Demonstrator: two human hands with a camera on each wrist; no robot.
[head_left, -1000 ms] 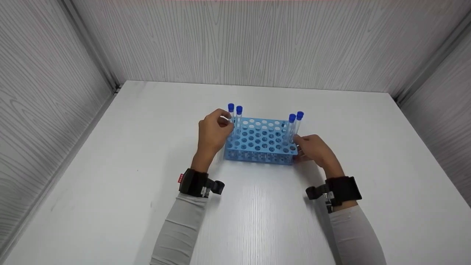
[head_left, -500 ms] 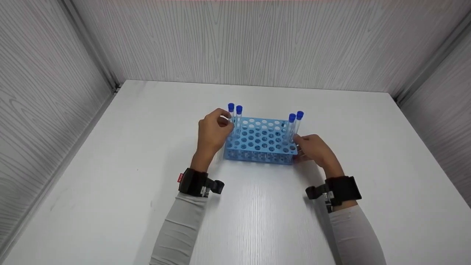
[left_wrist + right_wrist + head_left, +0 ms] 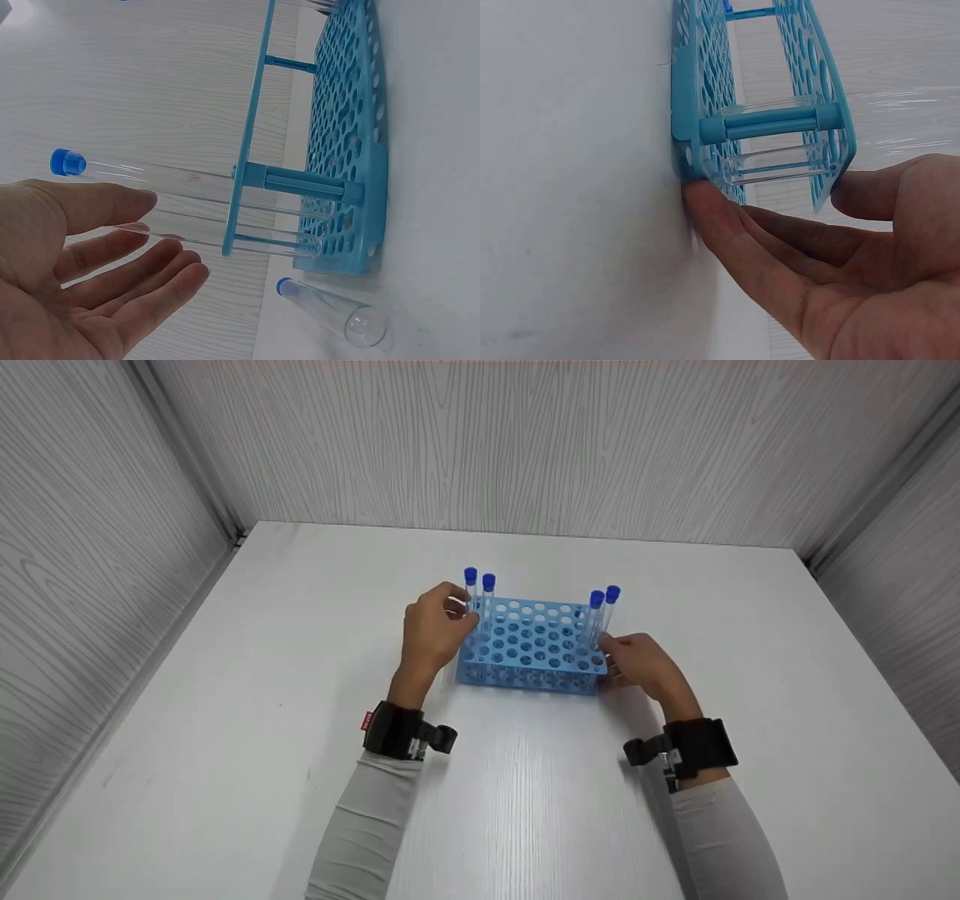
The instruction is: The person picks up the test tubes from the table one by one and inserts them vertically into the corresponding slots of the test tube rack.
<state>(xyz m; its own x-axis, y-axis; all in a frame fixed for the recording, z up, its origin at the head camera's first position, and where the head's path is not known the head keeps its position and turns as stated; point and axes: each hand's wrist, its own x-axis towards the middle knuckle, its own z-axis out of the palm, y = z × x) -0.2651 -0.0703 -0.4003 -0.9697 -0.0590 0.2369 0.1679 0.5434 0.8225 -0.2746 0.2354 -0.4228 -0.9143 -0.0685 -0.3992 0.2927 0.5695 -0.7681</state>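
A blue test tube rack (image 3: 532,637) stands on the table with two blue-capped clear test tubes upright at each end. With thumb and index finger, my left hand (image 3: 436,630) pinches the leftmost test tube (image 3: 471,591), below its cap. Beside it stands the other left-end tube (image 3: 489,598); the left wrist view shows both passing through the upper plate (image 3: 251,135). My right hand (image 3: 637,664) grips the rack's right end, the thumb (image 3: 866,195) at the upper plate and a fingertip (image 3: 705,199) at the base. Two tubes (image 3: 597,619) stand close by.
Another blue-capped tube (image 3: 330,309) lies on the table by the rack's left end, mostly behind my left hand in the head view. White wood-grain panels (image 3: 480,450) wall the table (image 3: 525,810) at the back and both sides.
Almost nothing moves. The leftmost tube's cap shows very slightly higher in the head view; both hands keep their places.
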